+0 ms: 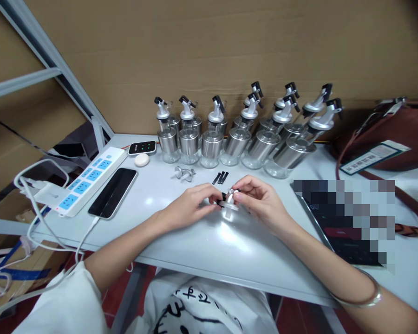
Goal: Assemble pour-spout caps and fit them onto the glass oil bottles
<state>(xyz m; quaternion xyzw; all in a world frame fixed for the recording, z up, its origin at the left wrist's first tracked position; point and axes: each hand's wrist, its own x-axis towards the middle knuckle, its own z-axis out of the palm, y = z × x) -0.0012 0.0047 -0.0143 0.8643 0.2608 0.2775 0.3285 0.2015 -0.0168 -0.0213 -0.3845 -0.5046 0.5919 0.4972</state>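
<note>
While two hands work low over the counter [188,243], a silver spout [229,204] sits between them.
The left hand's [202,202] fingers pinch its nine-o'clock edge, the right hand's [259,198] its top; beyond lie black pieces [221,177] at eleven, metal parts [184,173] at ten, then bottles [212,144] at twelve.

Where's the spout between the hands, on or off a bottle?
Off: left hand and right hand hold the spout apart from the bottles.

past the right hand [264,204], pixelation blurs a flat black device [339,232]; the edge crops a reddish-brown leathery bag [400,132].
</note>
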